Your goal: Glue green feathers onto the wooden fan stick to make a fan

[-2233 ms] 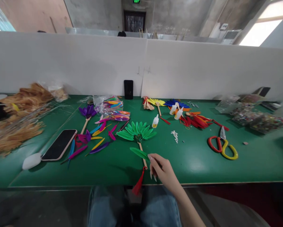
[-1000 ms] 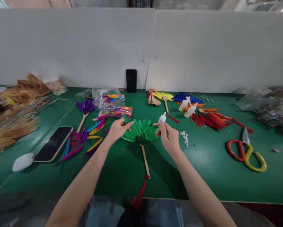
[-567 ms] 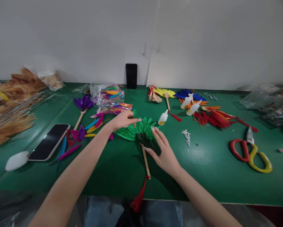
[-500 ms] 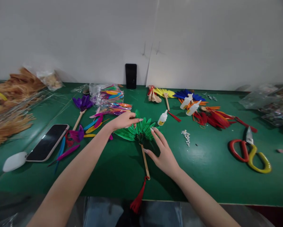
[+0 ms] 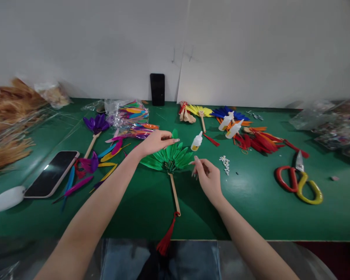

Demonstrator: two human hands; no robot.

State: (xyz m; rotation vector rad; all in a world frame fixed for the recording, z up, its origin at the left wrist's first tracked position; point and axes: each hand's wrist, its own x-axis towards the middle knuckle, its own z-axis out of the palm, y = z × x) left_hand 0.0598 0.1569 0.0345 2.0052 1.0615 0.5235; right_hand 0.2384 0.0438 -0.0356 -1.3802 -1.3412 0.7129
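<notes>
A green feather fan (image 5: pixel 166 159) lies flat on the green table (image 5: pixel 250 210), its wooden handle (image 5: pixel 173 192) pointing toward me and ending in a red tassel (image 5: pixel 165 238). My left hand (image 5: pixel 155 142) hovers over the fan's top and pinches a single green feather (image 5: pixel 175 134). At the fan's right edge, my right hand (image 5: pixel 206 178) has its fingers curled together; I cannot make out whether anything is in them. A small white glue bottle (image 5: pixel 196 141) stands just behind the fan.
Loose coloured feathers (image 5: pixel 104 160), a phone (image 5: pixel 50 175) and a purple fan (image 5: pixel 96 124) lie left. White beads (image 5: pixel 224 163), red feathers (image 5: pixel 262 142), yellow and blue fans (image 5: pixel 199 112) and red-yellow scissors (image 5: pixel 299 182) lie right. A straw pile (image 5: pixel 5 132) fills the far left.
My left hand carried a green feather from the front of the table up onto the fan. My right hand put the glue bottle down, spread beside the handle, then curled at the fan's right edge.
</notes>
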